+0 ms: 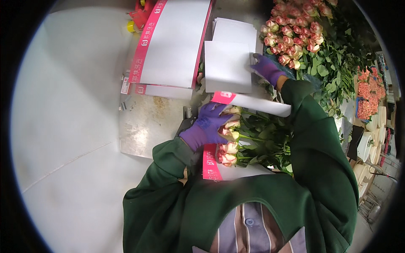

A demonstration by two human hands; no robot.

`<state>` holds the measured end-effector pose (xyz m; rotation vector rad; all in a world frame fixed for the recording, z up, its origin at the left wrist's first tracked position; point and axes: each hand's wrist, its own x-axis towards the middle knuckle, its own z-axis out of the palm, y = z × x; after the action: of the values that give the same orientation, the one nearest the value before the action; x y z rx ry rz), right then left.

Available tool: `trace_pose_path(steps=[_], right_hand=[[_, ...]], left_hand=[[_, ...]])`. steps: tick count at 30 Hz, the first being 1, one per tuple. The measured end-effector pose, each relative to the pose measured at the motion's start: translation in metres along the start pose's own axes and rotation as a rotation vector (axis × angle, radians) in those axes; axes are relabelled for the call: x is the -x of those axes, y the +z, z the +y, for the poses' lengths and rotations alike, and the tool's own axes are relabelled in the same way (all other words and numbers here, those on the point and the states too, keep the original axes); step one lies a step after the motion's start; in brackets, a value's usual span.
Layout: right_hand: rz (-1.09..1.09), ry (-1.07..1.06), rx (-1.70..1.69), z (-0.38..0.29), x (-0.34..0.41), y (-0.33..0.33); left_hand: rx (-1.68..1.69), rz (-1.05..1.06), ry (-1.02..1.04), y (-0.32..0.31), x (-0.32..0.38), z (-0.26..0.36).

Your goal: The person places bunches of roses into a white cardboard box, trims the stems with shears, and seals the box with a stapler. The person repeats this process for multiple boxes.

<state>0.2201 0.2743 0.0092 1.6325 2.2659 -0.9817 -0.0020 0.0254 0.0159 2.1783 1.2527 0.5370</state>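
Note:
My left hand (207,125), in a purple glove, cups the heads of a row of cream-and-pink roses (228,148). These roses lie on a wrapping sheet with a pink printed border (211,163), their leafy stems (265,132) pointing right. The sheet's far flap (253,102) stands raised beyond the blooms. My right hand (267,68), gloved in purple too, grips the right edge of a white rectangular sheet (227,66). Behind that sheet is a stack of similar white sheets (234,30). Part of the left fingertips is hidden among the roses.
A pile of pink-bordered wrapping sheets (174,44) lies at the far left of the metal table (142,126). Beside it stands a red tape dispenser (139,15). Many pink roses (294,34) are heaped at the far right; coral-coloured flowers (368,95) and pale buckets (367,145) are beyond.

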Motion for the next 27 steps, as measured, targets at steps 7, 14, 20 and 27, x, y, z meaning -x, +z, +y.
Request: trace_pose_path(steps=[7, 14, 20, 27], right_hand=[[0.033, -0.058, 0.135, 0.026, -0.010, 0.051], [-0.111, 0.079, -0.530, 0.011, 0.034, -0.002], [0.016, -0.191, 0.132, 0.041, -0.001, 0.030], [-0.171, -0.054, 0.029, -0.008, 0.017, -0.003]], left_hand=[[-0.001, -0.043, -0.022, -0.001, -0.004, 0.002], [0.019, 0.098, 0.059, -0.002, -0.001, 0.000], [-0.014, 0.100, 0.158, -0.009, -0.016, 0.005], [-0.050, 0.143, 0.174, -0.010, -0.006, 0.003]])
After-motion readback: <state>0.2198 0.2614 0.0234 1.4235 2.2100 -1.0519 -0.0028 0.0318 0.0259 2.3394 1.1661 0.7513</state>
